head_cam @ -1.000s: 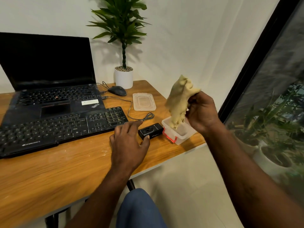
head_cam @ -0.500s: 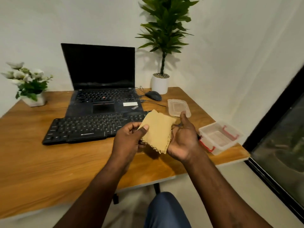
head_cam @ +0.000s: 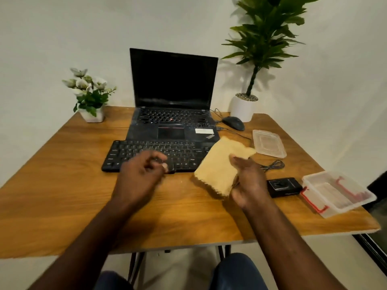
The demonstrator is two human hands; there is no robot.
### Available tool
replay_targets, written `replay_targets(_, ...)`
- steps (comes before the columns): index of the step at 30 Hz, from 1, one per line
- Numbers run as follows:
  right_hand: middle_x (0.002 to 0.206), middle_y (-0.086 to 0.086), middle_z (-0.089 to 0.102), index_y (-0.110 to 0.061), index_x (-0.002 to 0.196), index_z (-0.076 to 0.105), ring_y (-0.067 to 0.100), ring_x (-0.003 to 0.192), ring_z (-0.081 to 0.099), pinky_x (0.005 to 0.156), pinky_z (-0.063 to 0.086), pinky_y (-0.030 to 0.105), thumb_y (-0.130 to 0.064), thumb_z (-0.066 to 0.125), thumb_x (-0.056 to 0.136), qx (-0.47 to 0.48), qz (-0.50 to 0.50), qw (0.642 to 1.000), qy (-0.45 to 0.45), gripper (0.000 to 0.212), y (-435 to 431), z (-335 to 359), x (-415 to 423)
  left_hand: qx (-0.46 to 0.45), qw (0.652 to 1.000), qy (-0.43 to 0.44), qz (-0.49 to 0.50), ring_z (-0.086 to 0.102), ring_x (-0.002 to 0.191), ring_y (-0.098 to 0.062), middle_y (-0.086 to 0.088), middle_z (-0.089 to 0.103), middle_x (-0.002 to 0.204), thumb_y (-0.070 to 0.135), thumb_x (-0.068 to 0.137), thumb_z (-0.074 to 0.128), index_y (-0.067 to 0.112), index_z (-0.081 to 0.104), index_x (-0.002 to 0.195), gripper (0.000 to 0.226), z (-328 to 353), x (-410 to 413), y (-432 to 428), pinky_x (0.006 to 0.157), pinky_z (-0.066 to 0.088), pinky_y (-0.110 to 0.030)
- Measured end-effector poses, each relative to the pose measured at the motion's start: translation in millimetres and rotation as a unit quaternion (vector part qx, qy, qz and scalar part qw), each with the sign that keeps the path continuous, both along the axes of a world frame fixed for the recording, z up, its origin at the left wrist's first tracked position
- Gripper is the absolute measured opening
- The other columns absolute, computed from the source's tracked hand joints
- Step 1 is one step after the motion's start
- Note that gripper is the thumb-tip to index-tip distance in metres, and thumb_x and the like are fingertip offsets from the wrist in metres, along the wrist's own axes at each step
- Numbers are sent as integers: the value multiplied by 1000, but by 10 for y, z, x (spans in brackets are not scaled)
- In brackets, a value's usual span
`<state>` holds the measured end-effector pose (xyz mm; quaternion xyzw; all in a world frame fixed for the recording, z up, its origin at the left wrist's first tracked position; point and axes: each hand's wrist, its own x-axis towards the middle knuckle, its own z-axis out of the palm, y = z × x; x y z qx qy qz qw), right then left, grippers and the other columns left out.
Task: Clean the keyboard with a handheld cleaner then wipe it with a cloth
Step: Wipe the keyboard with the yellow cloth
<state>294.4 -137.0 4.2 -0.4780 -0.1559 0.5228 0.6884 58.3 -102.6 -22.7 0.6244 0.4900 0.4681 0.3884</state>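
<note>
Right hand (head_cam: pixel 249 181) tight around yellow cloth (head_cam: pixel 217 166), long axis away toward the laptop (head_cam: pixel 171 80).

wall (head_cam: pixel 62 28): plain white | table (head_cam: pixel 52 185): wood top, black legs | floor (head_cam: pixel 188 264): pale | window frame (head_cam: pixel 373 250): dark, right edge

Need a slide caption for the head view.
Right hand holds a yellow cloth by the black keyboard's right end; left hand hovers nearby.
</note>
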Motion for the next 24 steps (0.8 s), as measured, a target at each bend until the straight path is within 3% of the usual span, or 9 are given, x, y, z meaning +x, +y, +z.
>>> replay_targets(2,112,2,73,-19,127,64,28,102,69,75,59,44,-14,61,100,-17,-50,977,-207,27,173,55,-68,50,986,91,133,68,76,-14,7,71,85,22,94,68,31,69,105,14,-61,-444,180,70,60,-40)
replay_targets(3,111,-3,70,-21,129,64,24,102,67,80,57,42,-20,61,101,-21,-86,934,-346,28,210,101,-8,63,976,129,166,67,80,-10,11,70,90,27,94,68,32,67,107,14,-66,-528,241,72,59,-40)
replay_targets(5,106,-3,68,-20,135,62,21,97,65,81,54,39,-25,61,101,-14,-113,815,-568,34,342,76,-12,72,960,199,181,62,93,-10,11,66,103,39,91,70,32,64,115,26,-150,-662,332,80,57,-41)
replay_targets(7,102,4,71,-18,141,58,22,91,65,73,51,33,-22,60,100,-27,-64,720,-691,42,505,-46,-237,80,939,283,181,53,110,-18,3,61,119,52,89,69,28,61,126,45,-233,-755,385,88,54,-43)
replay_targets(9,100,6,72,-20,142,56,24,89,67,70,53,33,-22,60,99,-51,-18,652,-757,43,634,-207,-530,91,921,321,202,45,116,-23,-2,57,128,58,89,66,24,60,132,55,-279,-822,421,93,50,-45)
replay_targets(11,94,7,71,-22,140,57,26,85,67,67,53,34,-23,60,97,-57,-4,632,-773,43,710,-272,-804,80,918,306,240,44,120,-25,-4,57,133,59,92,62,23,59,136,57,-280,-890,445,96,47,-47)
replay_targets(15,94,10,73,-22,136,61,30,85,68,67,52,35,-19,59,95,-33,23,633,-773,41,849,-293,-1235,-2,933,240,270,49,127,-30,-8,61,138,51,100,51,20,52,147,56,-306,-988,517,102,46,-50)
replay_targets(21,102,7,72,-18,119,69,28,94,66,76,54,36,-19,55,94,-7,97,631,-769,28,1142,-313,-1837,-13,938,224,264,63,105,-31,-11,71,118,31,102,51,20,55,146,46,-264,-977,529,93,53,-51)
replay_targets(24,107,8,71,-17,110,71,30,100,65,83,52,39,-16,54,92,50,156,605,-779,24,1222,-305,-2127,-10,936,235,261,63,100,-35,-15,72,111,27,100,50,20,62,140,42,-233,-969,528,90,54,-50)
